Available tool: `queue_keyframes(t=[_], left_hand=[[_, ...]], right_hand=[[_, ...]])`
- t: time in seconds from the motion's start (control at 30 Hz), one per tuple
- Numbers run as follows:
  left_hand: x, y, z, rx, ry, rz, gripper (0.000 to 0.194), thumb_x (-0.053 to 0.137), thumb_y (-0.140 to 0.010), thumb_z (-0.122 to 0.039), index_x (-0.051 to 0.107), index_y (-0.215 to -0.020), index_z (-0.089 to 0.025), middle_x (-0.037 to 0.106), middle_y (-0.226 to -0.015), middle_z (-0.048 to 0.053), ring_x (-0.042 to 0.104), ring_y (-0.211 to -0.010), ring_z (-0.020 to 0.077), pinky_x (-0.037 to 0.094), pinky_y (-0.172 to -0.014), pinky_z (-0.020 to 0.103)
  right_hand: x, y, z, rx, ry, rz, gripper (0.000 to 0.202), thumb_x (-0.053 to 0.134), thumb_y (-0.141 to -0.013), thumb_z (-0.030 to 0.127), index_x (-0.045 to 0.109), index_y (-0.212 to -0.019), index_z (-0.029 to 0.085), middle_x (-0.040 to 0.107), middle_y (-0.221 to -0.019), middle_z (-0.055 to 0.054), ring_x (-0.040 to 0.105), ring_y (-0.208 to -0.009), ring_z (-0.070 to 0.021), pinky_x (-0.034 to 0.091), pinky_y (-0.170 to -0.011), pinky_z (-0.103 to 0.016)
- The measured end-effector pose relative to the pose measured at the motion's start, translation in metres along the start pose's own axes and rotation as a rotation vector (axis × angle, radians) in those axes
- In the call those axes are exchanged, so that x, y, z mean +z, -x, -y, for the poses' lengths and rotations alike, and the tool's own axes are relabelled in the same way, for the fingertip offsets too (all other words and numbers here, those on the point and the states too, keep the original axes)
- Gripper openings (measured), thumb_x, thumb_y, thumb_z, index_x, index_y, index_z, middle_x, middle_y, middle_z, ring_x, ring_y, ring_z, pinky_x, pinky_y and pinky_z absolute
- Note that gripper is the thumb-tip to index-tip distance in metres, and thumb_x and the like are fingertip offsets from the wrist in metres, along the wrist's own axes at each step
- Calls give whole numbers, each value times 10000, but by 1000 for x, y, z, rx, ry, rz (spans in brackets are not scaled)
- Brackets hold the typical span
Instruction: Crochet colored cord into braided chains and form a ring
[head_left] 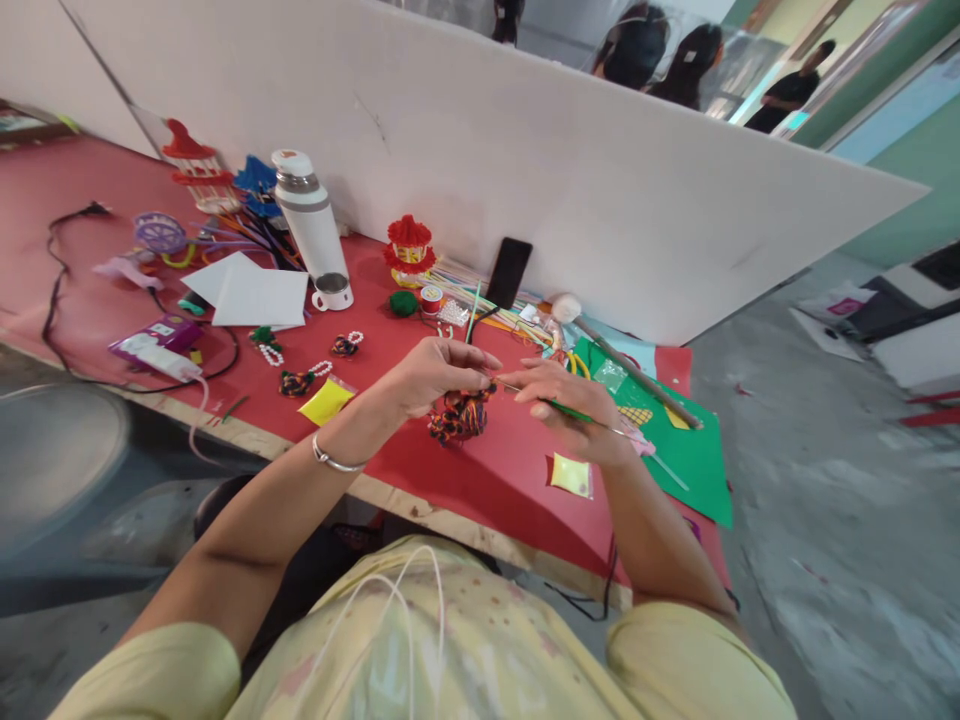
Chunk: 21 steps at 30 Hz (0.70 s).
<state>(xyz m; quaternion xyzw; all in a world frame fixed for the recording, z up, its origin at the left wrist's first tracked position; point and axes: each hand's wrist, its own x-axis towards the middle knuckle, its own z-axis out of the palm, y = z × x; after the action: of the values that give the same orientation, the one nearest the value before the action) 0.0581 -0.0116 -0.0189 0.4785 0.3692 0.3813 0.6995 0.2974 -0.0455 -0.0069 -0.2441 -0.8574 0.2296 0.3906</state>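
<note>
Spreading across the view, the red-topped bench (495,495) carries everything here, and its bare stretch near the person gives the wrists room to move. A green sheet (705,480) lies towards its right end, and a white flask (309,235) stands at the back left, well apart from the work. A phone (511,272) leans against the white panel behind, beyond the fingers.

The left hand (442,370) is closed in a pinch, thumb and fingers gripping the upper edge of the multicoloured yarn work (459,418), which hangs just below, over the middle of the bench. For even loops, that pinch would best sit close to the stitch being worked, firm enough to stop twisting but not so tight that the yarn bunches.

The right hand (566,400) is narrowed around a slim green-handled tool (568,410), its metal shaft pointing at the pinch. A light grip lets the shaft roll between the fingers; pushing hard could split the strands or prick the opposite thumb. Keeping the shaft shallow and drawing back smoothly should hold the tension even.

Whether the tip has caught a strand is too small to tell, so the mottled colours call for checking each loop by feel.
</note>
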Motion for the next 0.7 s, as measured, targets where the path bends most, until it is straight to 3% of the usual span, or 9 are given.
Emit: queue_keyframes(t=[0.23,0.53,0.7], left_hand=[[-1,1,-1,-50,-13,59,326,849,-595,-133,829,-919,-103,728,-668,38,531,-471,65,378,-418,183],[-5,1,0,-102,18,80,301,834,-624,-172,829,-921,-121,736,-689,34,514,-444,52,355,-404,182],[-6,0,1,-111,26,117,319,846,-570,-162,841,-886,-119,745,-689,49,547,-478,67,352,-405,174]], right_hand=[[-2,5,-4,121,-246,20,200,604,-1022,382,751,-1114,282,798,-1279,-60,753,-1208,-247,513,-1185,-492],[1,2,3,-34,-36,32,171,620,-1008,305,732,-1135,277,766,-1346,-86,730,-1256,-243,449,-1230,-508],[-3,4,5,39,-159,67,182,610,-1018,327,753,-1120,280,784,-1310,-76,739,-1244,-249,453,-1233,-515]])
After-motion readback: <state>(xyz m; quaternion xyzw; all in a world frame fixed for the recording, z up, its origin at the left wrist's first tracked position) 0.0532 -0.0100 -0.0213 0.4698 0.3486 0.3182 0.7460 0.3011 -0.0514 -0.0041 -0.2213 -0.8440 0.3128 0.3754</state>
